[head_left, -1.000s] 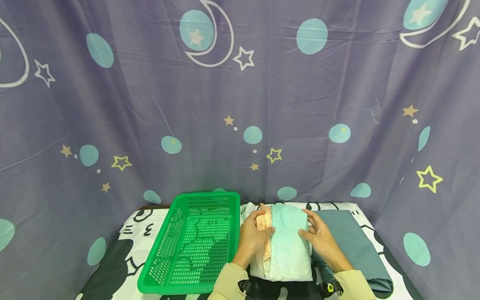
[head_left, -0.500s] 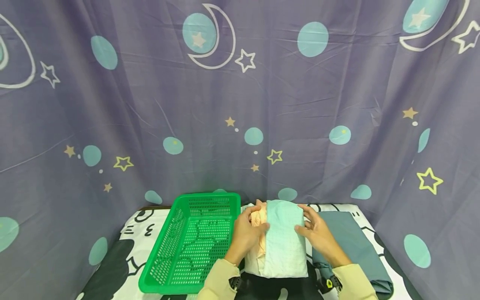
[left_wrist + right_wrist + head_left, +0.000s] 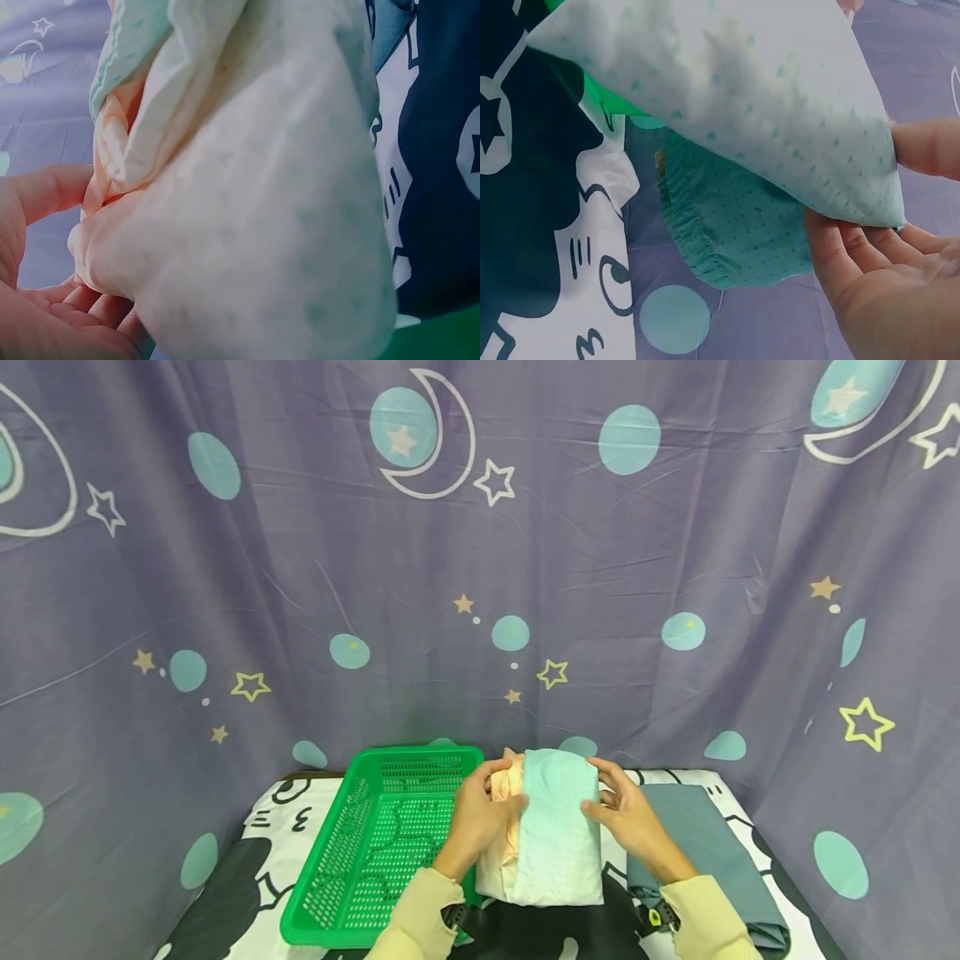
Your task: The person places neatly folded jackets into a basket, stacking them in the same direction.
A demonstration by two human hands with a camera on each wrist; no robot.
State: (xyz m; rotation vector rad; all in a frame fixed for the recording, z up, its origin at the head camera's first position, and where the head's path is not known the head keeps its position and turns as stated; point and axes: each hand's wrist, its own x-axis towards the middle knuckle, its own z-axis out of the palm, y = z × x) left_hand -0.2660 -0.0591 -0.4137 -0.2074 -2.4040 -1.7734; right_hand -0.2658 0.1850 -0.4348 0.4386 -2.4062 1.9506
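A folded garment (image 3: 558, 827), mint fading to white with a peach strip along its left side, is held up between both hands. My left hand (image 3: 480, 814) grips its left edge, thumb on the front and fingers behind. On the opposite edge, my right hand (image 3: 630, 814) pinches the cloth the same way. Small green dots cover the pale cloth (image 3: 757, 82) in the right wrist view, and a darker mint flap (image 3: 735, 217) hangs beneath it. Peach folds (image 3: 116, 142) bunch near the left thumb in the left wrist view.
A green plastic basket (image 3: 307, 902) stands left, its right rim close to the left forearm. A folded grey-blue cloth (image 3: 705, 852) lies right, beside the right forearm. Both are on a black-and-white patterned cover (image 3: 258, 877). A purple curtain (image 3: 420, 552) hangs behind.
Both hands have moved left and slightly up and away with the folded garment, bringing it nearer the green basket and apart from the grey-blue cloth. The grip stays the same.
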